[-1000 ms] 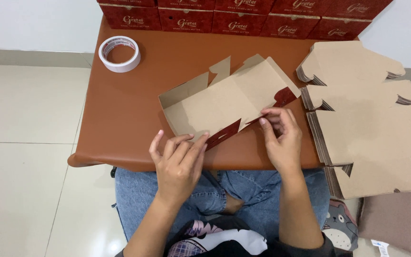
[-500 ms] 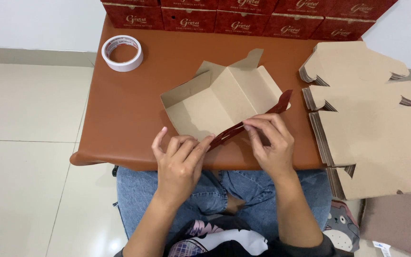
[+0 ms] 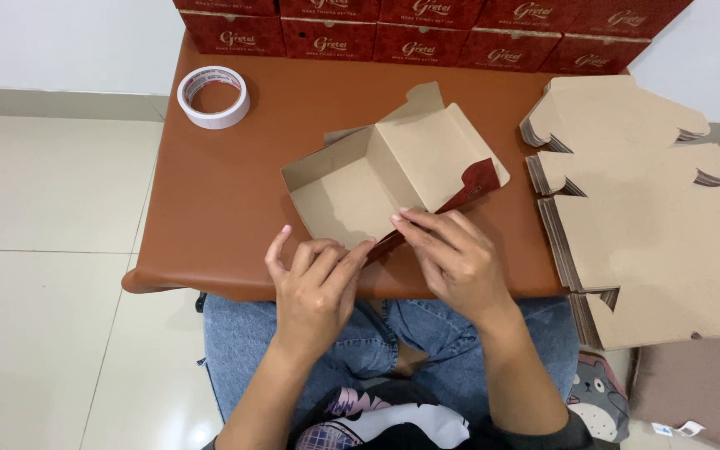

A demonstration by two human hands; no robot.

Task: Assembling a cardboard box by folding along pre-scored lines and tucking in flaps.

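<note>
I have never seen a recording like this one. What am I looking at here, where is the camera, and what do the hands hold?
No machine here: a seated person works with two bare hands, and a camera on their head looks down at them. The left hand and the right hand both grip the near edge of a half-folded brown cardboard box blank with a dark red outer side. It rests on a brown leather-like table top. A roll of white tape lies at the far left corner. A stack of flat brown cardboard blanks lies to the right. A row of finished dark red boxes stands along the far edge.
</note>
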